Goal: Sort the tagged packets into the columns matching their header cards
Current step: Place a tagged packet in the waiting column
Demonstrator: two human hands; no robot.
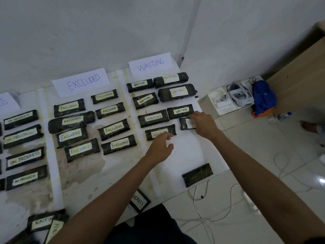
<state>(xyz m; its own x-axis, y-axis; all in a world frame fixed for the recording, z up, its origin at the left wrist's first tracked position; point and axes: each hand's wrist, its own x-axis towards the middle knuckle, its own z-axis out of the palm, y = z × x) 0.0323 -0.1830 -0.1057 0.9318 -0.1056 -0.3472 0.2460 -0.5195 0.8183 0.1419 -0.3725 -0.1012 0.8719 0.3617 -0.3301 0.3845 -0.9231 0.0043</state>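
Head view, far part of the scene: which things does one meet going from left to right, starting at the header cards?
Cut-off header card → EXCLUDED header card → WAITING header card → white controller → white headset → blue bag → water bottle.

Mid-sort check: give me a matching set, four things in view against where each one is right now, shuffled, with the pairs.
Things
1. right hand
2. left hand
3. packet with no tag showing
4. blue bag

Places
A. on the tiled floor, off the sheet
B. alone at the sheet's near right edge
C. fingers at the lowest left packet under the WAITING card
D. holding the end of the lowest right packet under that card

Pairs: 1-D, 2-C, 3-B, 4-A
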